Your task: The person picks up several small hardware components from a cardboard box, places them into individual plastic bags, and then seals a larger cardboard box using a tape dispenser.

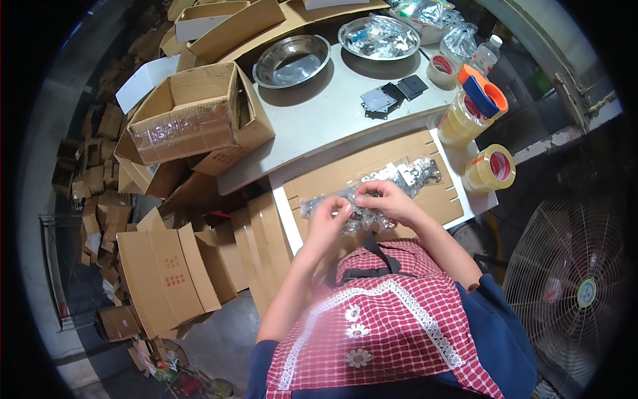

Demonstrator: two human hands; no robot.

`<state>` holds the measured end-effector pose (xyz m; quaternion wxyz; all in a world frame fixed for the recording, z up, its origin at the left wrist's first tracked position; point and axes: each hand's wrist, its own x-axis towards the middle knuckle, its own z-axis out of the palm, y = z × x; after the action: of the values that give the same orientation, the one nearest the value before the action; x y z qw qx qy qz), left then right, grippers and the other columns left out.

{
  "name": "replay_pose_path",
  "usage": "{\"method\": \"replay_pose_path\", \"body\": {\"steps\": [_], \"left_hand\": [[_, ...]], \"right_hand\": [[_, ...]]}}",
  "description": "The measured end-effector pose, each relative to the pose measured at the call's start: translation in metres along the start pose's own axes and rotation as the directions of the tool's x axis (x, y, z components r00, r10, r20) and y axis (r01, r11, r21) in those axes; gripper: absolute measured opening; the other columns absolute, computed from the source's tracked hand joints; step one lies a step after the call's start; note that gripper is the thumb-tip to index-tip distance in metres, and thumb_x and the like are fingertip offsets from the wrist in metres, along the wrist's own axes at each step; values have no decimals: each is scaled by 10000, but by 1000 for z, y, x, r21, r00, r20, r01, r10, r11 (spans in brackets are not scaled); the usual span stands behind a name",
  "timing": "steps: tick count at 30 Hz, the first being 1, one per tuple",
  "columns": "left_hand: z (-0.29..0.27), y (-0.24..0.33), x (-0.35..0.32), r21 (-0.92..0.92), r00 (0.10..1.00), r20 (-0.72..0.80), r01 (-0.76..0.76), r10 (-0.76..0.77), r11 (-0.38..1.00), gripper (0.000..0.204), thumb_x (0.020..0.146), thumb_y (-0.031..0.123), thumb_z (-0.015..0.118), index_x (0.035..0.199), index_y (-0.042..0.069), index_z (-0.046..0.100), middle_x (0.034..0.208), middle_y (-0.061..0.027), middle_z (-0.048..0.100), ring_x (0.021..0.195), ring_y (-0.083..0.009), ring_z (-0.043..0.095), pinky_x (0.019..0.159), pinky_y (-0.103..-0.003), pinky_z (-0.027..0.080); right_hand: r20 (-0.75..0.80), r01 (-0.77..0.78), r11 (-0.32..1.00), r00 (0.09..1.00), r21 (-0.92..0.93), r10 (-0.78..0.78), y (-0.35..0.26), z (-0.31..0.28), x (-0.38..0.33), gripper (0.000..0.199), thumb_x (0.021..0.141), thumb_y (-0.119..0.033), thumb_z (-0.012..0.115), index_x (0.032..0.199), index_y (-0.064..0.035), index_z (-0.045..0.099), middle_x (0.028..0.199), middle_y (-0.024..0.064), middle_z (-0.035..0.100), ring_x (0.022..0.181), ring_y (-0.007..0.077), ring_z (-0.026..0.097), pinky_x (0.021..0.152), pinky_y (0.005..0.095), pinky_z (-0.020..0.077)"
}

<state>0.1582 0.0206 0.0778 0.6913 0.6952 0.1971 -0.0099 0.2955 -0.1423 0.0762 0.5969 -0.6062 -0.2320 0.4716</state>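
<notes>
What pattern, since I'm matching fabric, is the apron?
The apron is checked red and white, seen in the head view.

The left hand [327,219] and right hand [392,201] are facing each other closely, fingers [371,187] curling toward the thumbs [346,209], while the left forearm [292,286] and right forearm [444,247] (both bare) are slanting inward from bent elbows [472,283]
</notes>
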Motion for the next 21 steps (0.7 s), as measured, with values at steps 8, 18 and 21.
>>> {"method": "replay_pose_path", "body": {"steps": [8, 18, 21], "left_hand": [[8, -4, 5, 147, 969, -235, -37, 71, 988, 178, 937, 183, 639, 955, 7, 630, 899, -114, 672, 839, -206, 641, 760, -345, 490], [20, 1, 1, -73, 996, -71, -67, 62, 995, 177, 998, 203, 574, 950, 33, 576, 874, -5, 591, 832, -108, 552, 743, -279, 453], [4, -43, 10, 366, 984, -142, -50, 109, 929, 182, 969, 198, 589, 934, 19, 580, 863, -64, 614, 806, -177, 575, 750, -328, 466]], "right_hand": [[-53, -25, 993, 998, 114, 31, -5, 4, -10, 225, 878, -191, 737, 1002, -5, 719, 894, 24, 694, 817, 85, 613, 738, 242, 486], [-336, 113, 939, 942, 325, 3, 7, -36, -46, 129, 848, -75, 682, 939, 8, 724, 905, 57, 704, 820, 104, 639, 751, 230, 496], [-439, 146, 924, 898, 353, 27, 22, -52, -66, 119, 873, -70, 643, 938, 5, 709, 915, 47, 693, 826, 108, 633, 776, 233, 492]]}}
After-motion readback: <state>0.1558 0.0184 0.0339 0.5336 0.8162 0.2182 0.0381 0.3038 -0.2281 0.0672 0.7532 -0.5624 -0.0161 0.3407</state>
